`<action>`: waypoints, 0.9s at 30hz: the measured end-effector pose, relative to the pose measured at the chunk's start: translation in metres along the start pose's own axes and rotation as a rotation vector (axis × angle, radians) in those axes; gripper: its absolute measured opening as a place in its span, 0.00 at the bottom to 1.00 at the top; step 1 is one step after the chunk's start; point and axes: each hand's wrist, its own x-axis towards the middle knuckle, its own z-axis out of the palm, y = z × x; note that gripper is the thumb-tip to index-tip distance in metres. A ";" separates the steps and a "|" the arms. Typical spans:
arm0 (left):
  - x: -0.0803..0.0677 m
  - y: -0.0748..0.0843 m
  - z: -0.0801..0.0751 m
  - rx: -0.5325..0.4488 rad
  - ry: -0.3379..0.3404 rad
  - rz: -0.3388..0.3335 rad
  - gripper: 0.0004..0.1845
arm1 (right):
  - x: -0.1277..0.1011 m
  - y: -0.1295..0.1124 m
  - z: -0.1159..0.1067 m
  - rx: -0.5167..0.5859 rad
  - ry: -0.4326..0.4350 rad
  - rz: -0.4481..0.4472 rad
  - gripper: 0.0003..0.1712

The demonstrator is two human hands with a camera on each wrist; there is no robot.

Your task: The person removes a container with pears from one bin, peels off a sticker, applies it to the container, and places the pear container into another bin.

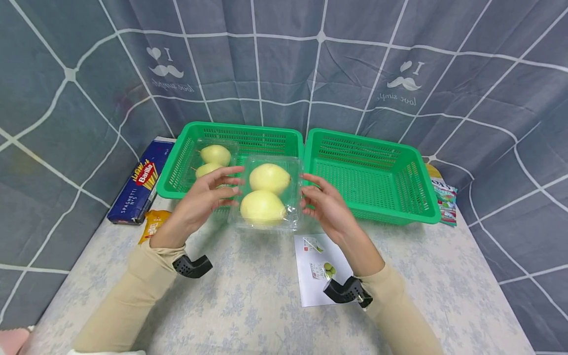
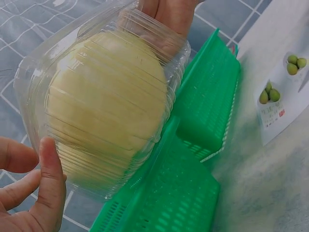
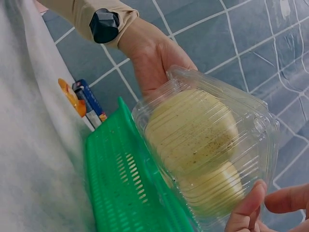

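Grid-patterned curtain behind table (image 1: 248, 296). Left basket (image 1: 177, 167): 1 pear pack (image 1: 214, 160) inside. Left hand (image 1: 201, 199) and right hand (image 1: 326, 207), fingers curled, grip clamshell of 2 pears (image 1: 266, 192), lifted between baskets. Right basket (image 1: 399, 197): nothing placed yet.

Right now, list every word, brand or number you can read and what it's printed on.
"Barilla" and "SPAGHETTI": on the blue pasta box.
"I" and "love simple", mirrored: printed on the grey curtain.
Paper card: print too small to read.
Snack packet and orange packet: lettering unreadable.
Clear pear box: no label visible.
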 end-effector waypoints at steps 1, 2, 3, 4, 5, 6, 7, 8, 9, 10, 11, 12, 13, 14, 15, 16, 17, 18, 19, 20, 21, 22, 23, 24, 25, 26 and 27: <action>-0.001 0.000 0.000 0.002 -0.002 0.002 0.29 | -0.001 0.001 0.000 0.007 -0.002 0.001 0.29; -0.002 0.000 0.001 0.002 -0.004 0.005 0.29 | -0.003 0.001 -0.001 0.013 -0.002 0.003 0.28; -0.003 0.000 0.001 0.001 -0.005 0.009 0.29 | -0.004 0.002 -0.001 0.018 -0.001 0.007 0.28; -0.004 0.000 0.001 0.000 -0.007 0.013 0.29 | -0.006 0.002 -0.001 0.023 -0.001 0.008 0.28; -0.005 0.000 0.002 0.000 -0.008 0.019 0.29 | -0.007 0.003 -0.001 0.024 -0.003 0.009 0.28; -0.006 0.000 0.002 0.002 -0.009 0.024 0.29 | -0.008 0.003 -0.001 0.025 -0.005 0.011 0.28; -0.007 0.000 0.002 0.003 -0.009 0.029 0.29 | -0.009 0.004 -0.001 0.026 -0.005 0.012 0.28; -0.008 0.000 0.003 0.003 -0.008 0.033 0.28 | -0.010 0.004 -0.001 0.024 -0.009 0.013 0.28; -0.009 -0.001 0.003 0.005 -0.008 0.035 0.28 | -0.011 0.004 -0.001 0.021 -0.012 0.013 0.29; -0.010 -0.001 0.003 0.006 -0.009 0.036 0.28 | -0.012 0.005 -0.001 0.017 -0.017 0.010 0.29; -0.011 -0.001 0.003 0.009 -0.009 0.036 0.28 | -0.013 0.005 -0.001 0.013 -0.020 0.009 0.29; -0.011 -0.002 0.004 0.009 -0.010 0.033 0.28 | -0.014 0.005 -0.002 0.011 -0.023 0.008 0.29; -0.012 -0.002 0.004 0.009 -0.012 0.031 0.28 | -0.015 0.005 -0.002 0.009 -0.027 0.005 0.29; -0.013 -0.002 0.004 0.009 -0.015 0.029 0.28 | -0.016 0.006 -0.003 0.006 -0.032 0.004 0.30; -0.013 -0.002 0.004 0.008 -0.018 0.026 0.28 | -0.016 0.006 -0.003 0.004 -0.035 0.002 0.30; -0.014 -0.003 0.004 0.006 -0.020 0.023 0.28 | -0.017 0.007 -0.004 0.002 -0.040 0.000 0.30; -0.015 -0.002 0.005 0.005 -0.022 0.021 0.28 | -0.018 0.007 -0.004 0.001 -0.043 0.001 0.29; -0.016 -0.003 0.005 0.004 -0.025 0.020 0.28 | -0.019 0.008 -0.004 0.001 -0.046 0.001 0.29; -0.017 -0.003 0.005 0.004 -0.028 0.021 0.28 | -0.020 0.008 -0.005 0.002 -0.049 0.002 0.29; -0.018 -0.003 0.005 0.003 -0.032 0.021 0.28 | -0.021 0.009 -0.005 0.004 -0.052 0.004 0.29; -0.019 -0.003 0.005 0.004 -0.034 0.022 0.28 | -0.021 0.009 -0.005 0.006 -0.055 0.003 0.29; -0.020 -0.003 0.005 0.006 -0.037 0.023 0.28 | -0.022 0.010 -0.005 0.007 -0.058 0.002 0.28; -0.021 -0.003 0.006 0.006 -0.040 0.024 0.28 | -0.023 0.010 -0.005 0.010 -0.061 0.000 0.28; -0.022 -0.004 0.006 0.006 -0.043 0.023 0.29 | -0.024 0.010 -0.006 0.014 -0.066 -0.003 0.28; -0.023 -0.004 0.006 0.008 -0.045 0.023 0.29 | -0.024 0.010 -0.006 0.016 -0.070 -0.006 0.28; -0.024 -0.004 0.006 0.008 -0.048 0.022 0.29 | -0.024 0.011 -0.006 0.019 -0.073 -0.008 0.28; -0.026 -0.004 0.006 0.009 -0.049 0.022 0.29 | -0.025 0.011 -0.006 0.020 -0.075 -0.010 0.28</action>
